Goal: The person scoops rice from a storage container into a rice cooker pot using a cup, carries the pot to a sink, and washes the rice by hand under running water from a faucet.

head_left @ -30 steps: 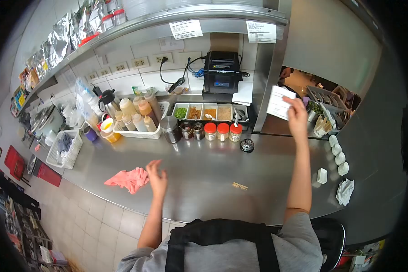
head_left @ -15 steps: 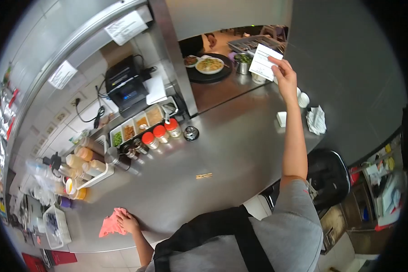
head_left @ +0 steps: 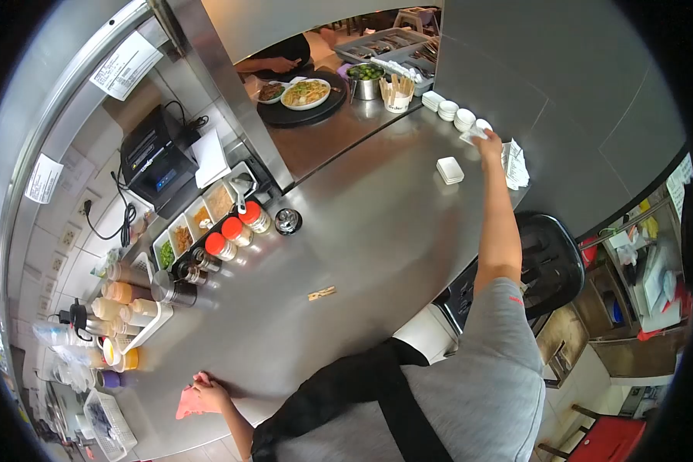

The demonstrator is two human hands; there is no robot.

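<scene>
My left hand is closed on a pink cloth at the near left of the steel counter. At the far right, my right arm reaches out, and my right hand pinches a white paper slip, seen nearly edge-on. Crumpled papers lie just right of that hand, by the dark wall. Stacked small white dishes stand along the wall beyond it. Left of the hand sits a white rectangular dish. A wooden clothespin lies mid-counter.
Shaker jars with red lids, a topping tray and sauce bottles line the left side, below a black printer. A noodle plate sits on a round black tray at the opening, where another person's hand shows.
My right hand has come down from the opening toward the wall with the paper slip. My left hand has gathered the pink cloth. The view has shifted.
</scene>
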